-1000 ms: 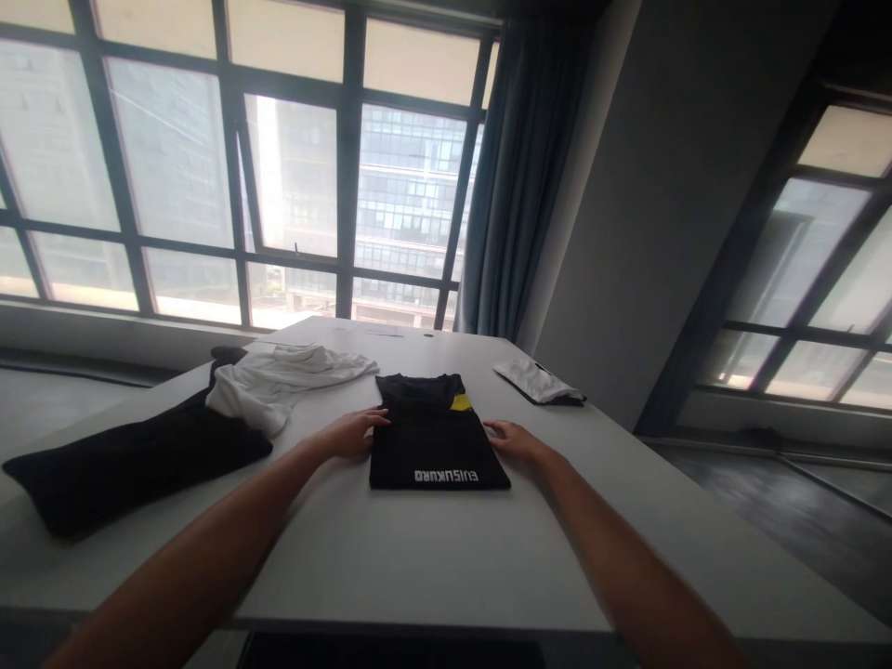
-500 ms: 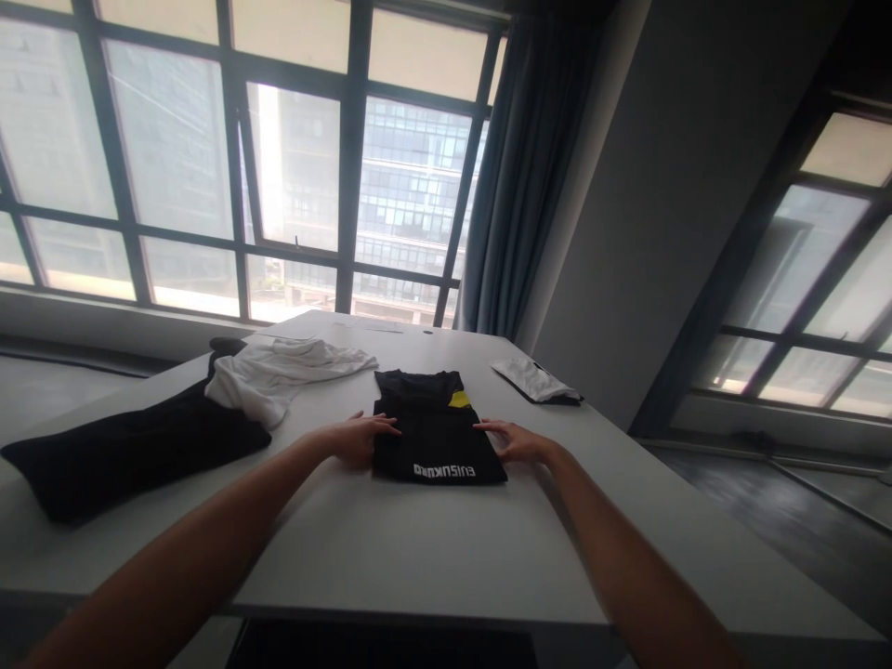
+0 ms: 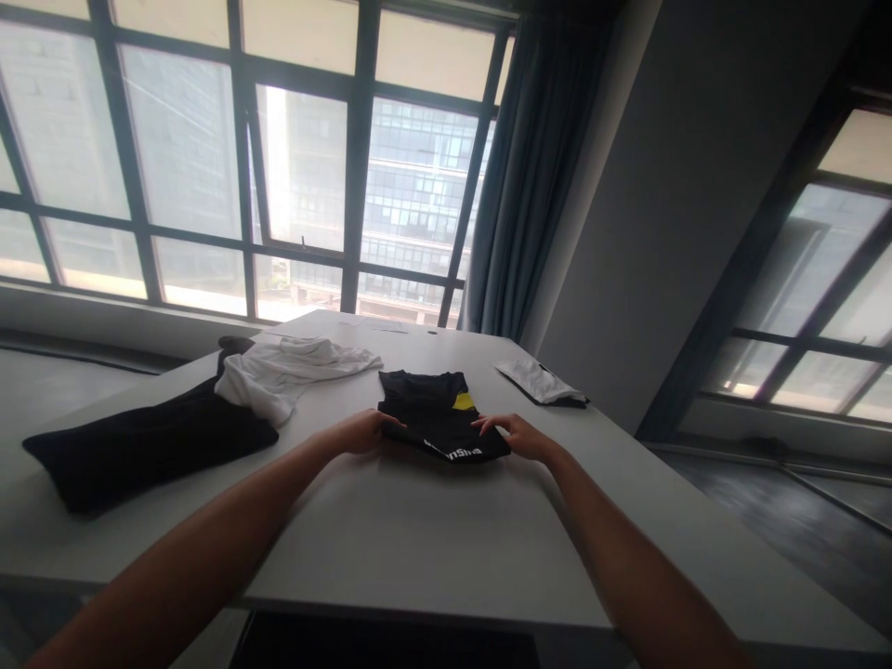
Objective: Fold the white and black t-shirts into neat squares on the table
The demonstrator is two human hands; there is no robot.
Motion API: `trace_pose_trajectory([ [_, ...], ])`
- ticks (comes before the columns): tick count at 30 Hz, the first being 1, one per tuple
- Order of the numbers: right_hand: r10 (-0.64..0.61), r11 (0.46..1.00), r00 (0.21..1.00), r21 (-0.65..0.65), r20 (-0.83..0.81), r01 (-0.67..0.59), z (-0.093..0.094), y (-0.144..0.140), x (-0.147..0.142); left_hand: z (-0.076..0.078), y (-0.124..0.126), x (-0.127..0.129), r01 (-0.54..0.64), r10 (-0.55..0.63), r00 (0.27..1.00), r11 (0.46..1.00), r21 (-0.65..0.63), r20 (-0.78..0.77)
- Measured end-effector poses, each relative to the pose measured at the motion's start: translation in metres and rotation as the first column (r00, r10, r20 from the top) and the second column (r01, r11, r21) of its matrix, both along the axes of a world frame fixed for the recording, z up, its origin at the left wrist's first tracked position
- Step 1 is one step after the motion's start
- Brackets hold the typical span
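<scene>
A folded black shirt with white lettering and a yellow tag lies on the white table. My left hand grips its near left corner and my right hand grips its near right corner. The near edge of the black shirt is lifted off the table and curls toward the far side, so the lettering is partly hidden.
A crumpled white garment lies on a long black garment at the left. A small folded white and black item sits at the far right of the table. Windows and a blue curtain stand behind.
Both hands slid from the shirt's sides to its near corners, closed on them and lifted the near edge, folding it away from me. The lettering went from flat to curled.
</scene>
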State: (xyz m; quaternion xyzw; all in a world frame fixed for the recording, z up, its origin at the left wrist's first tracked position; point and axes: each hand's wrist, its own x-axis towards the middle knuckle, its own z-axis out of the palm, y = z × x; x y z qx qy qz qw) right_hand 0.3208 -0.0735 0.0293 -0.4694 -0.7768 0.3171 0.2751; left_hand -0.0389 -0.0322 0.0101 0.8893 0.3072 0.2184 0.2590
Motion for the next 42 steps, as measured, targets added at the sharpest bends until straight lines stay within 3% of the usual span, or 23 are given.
trace_pose_trajectory([
  [3, 0.006, 0.991, 0.994, -0.129, -0.113, -0.02, 0.005, -0.003, 0.001, 0.01, -0.003, -0.005, 0.012, -0.012, 0.999, 1.0, 0.003, -0.031],
  [6, 0.019, 0.976, 0.993, -0.213, -0.117, -0.044, 0.011, -0.008, 0.004, 0.026, -0.011, -0.008, 0.039, -0.044, 0.996, 0.997, -0.064, -0.081],
  [8, 0.037, 0.977, 0.991, -0.202, -0.125, -0.062, 0.016, -0.012, 0.006, 0.037, -0.017, -0.007, 0.096, -0.102, 0.994, 0.982, -0.163, -0.034],
  [10, 0.029, 0.99, 0.977, -0.13, -0.21, -0.057, 0.019, -0.013, 0.005, 0.043, -0.02, -0.004, 0.147, -0.122, 0.987, 0.952, -0.269, 0.107],
  [12, -0.045, 0.999, 0.944, -0.029, -0.328, 0.038, 0.018, -0.009, 0.001, 0.043, -0.017, 0.001, 0.102, -0.009, 0.964, 0.936, -0.338, 0.265],
  [14, -0.21, 0.971, 0.898, 0.025, -0.387, 0.238, 0.011, -0.001, -0.005, 0.035, -0.008, 0.004, -0.089, 0.212, 0.92, 0.932, -0.35, 0.329],
  [17, -0.416, 0.903, 0.878, 0.004, -0.238, 0.429, -0.008, 0.011, -0.013, 0.018, 0.008, 0.002, -0.445, 0.49, 0.855, 0.861, -0.245, 0.17],
  [20, -0.397, 0.918, 0.917, 0.012, -0.029, 0.398, -0.024, 0.018, -0.019, 0.006, 0.017, -0.006, -0.576, 0.58, 0.814, 0.794, -0.196, -0.04],
  [23, -0.356, 0.932, 0.933, 0.095, 0.051, 0.351, -0.029, 0.018, -0.025, 0.005, 0.017, -0.01, -0.572, 0.571, 0.818, 0.8, -0.179, -0.066],
  [25, -0.332, 0.937, 0.941, 0.136, 0.064, 0.321, -0.026, 0.017, -0.028, 0.007, 0.015, -0.01, -0.551, 0.55, 0.834, 0.832, -0.063, -0.036],
  [28, -0.298, 0.947, 0.954, 0.135, 0.02, 0.293, -0.017, 0.012, -0.027, 0.012, 0.011, -0.007, -0.489, 0.487, 0.872, 0.867, 0.093, 0.042],
  [31, -0.249, 0.96, 0.968, 0.127, -0.029, 0.251, -0.007, 0.006, -0.023, 0.017, 0.008, -0.005, -0.444, 0.437, 0.896, 0.887, 0.124, 0.081],
  [37, -0.156, 0.987, 0.964, 0.064, 0.216, 0.145, -0.001, -0.002, -0.018, 0.021, 0.0, -0.006, -0.414, 0.422, 0.878, 0.906, 0.084, -0.227],
  [39, -0.141, 0.99, 0.955, 0.058, 0.261, 0.13, -0.002, -0.002, -0.019, 0.025, -0.006, -0.005, -0.444, 0.462, 0.839, 0.887, 0.127, -0.287],
  [42, -0.14, 0.99, 0.953, 0.037, 0.268, 0.135, -0.005, 0.0, -0.018, 0.033, -0.02, 0.004, -0.491, 0.57, 0.79, 0.808, 0.325, -0.225],
])
